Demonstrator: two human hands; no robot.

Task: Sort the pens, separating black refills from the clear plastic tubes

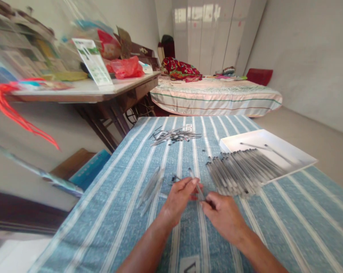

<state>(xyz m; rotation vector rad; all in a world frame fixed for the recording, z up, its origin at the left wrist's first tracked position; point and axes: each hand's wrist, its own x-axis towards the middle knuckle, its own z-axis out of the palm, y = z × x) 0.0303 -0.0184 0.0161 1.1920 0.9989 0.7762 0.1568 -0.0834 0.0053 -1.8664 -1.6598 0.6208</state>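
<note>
Over the middle of the striped tablecloth, my left hand [178, 199] is closed around a slim clear pen [200, 191], thumb and fingers pinching it. My right hand [227, 216] grips the pen's lower end with its fingers curled. The pen leans, its dark tip pointing away from me. Left of the hands lie several clear pen barrels [151, 189], blurred. Small black parts [174, 178] sit just beyond my left fingers. To the right is a thick row of grey pens [235, 170] with dark ends. Farther off lies a loose heap of thin dark refills [175, 135].
A shallow white box [257, 137] lies at the right, with a few pens inside. Blue striped cloth [103, 227] covers the table. On the left stands a sewing-machine table [123, 89] with bags and a card; a bed [217, 94] is behind.
</note>
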